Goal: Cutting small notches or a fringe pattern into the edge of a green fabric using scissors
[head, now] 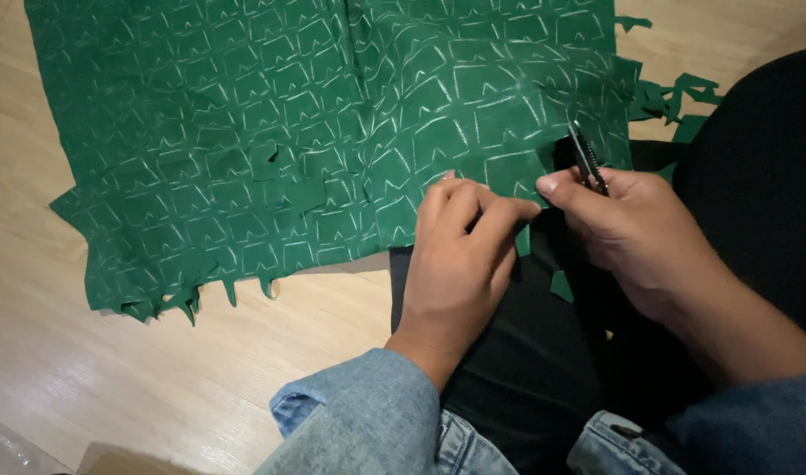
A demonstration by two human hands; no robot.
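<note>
Two hands meet at the near edge of the green cloth. Your left hand is curled, its fingertips pinching a flap of that cloth at its lower right edge. Your right hand, just right of the pinched flap, is closed around a pair of scissors, whose dark blades point up and away into the cloth and look nearly shut. Chalk-marked shapes cover the cloth, which lies spread over the pale wooden floor beyond and left of your hands, its near right edge reaching your lap. Small green scraps rest on your black trousers below the cloth's edge. Denim sleeves cover both forearms.
</note>
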